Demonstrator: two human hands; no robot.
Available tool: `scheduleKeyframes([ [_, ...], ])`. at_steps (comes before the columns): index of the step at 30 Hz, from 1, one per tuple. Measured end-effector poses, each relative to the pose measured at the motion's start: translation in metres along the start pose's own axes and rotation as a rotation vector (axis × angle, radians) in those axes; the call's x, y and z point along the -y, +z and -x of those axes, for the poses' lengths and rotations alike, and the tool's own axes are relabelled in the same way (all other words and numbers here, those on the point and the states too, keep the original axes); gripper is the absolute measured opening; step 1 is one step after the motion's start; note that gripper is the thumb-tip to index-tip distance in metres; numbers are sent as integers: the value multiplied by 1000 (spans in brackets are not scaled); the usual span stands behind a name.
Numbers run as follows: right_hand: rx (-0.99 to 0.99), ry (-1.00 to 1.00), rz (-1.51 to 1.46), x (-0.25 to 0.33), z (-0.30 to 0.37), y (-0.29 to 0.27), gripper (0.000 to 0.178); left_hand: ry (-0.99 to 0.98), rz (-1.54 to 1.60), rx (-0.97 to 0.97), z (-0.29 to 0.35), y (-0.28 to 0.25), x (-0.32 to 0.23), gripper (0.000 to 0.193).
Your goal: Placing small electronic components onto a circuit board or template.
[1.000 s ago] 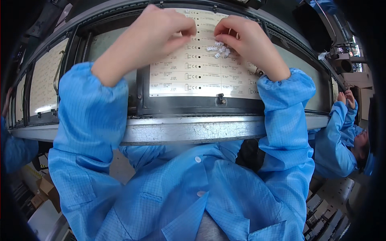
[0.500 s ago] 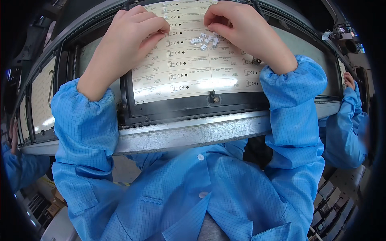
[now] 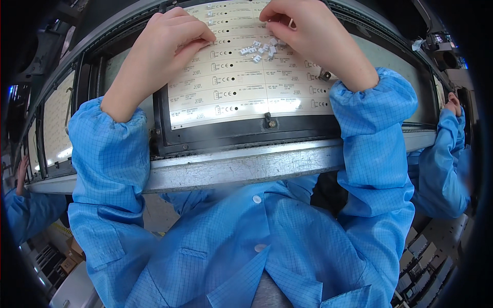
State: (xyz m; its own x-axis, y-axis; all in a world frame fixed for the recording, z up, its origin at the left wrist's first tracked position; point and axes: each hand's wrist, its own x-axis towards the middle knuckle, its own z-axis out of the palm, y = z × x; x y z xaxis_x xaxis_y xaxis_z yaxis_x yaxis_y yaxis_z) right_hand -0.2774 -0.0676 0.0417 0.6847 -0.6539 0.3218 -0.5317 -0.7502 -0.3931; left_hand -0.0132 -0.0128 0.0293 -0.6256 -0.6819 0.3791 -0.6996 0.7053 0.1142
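Under my hands lies a cream printed board panel (image 3: 246, 87) with rows of dark markings and black dots. My left hand (image 3: 172, 46) is closed in a pinch, thumb and forefinger meeting low over a connector outline; anything between the tips is hidden. Across from it, my right hand (image 3: 303, 31) curls with thumb and forefinger close together over the panel, and what they hold is too small to make out. Several small white connectors (image 3: 259, 50) lie in a loose heap between the hands. Farther up, a few white connectors (image 3: 209, 14) sit in a column on the panel.
A dark frame with a small clamp (image 3: 269, 121) borders the panel, and a scratched metal rail (image 3: 246, 167) runs along the near edge. Another panel (image 3: 56, 123) stands at left. Co-workers' hands show at the far right (image 3: 453, 104) and far left (image 3: 22, 172).
My right hand has shifted slightly up and left. My left hand keeps its pinch in nearly the same place. The right co-worker's hands moved a little.
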Motion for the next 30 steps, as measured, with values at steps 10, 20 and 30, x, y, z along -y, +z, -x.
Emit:
scheduleKeyframes([
  [10, 21, 312, -132, 12, 7, -32, 16, 46, -78, -21, 0, 6, -3, 10],
  [20, -21, -174, -491, -54, 28, -28, 15, 25, 66, -174, -31, 25, -24, 10],
  [30, 72, 65, 29, -48, 33, -26, 21, 44, 15, -43, -42, 35, -34, 12],
])
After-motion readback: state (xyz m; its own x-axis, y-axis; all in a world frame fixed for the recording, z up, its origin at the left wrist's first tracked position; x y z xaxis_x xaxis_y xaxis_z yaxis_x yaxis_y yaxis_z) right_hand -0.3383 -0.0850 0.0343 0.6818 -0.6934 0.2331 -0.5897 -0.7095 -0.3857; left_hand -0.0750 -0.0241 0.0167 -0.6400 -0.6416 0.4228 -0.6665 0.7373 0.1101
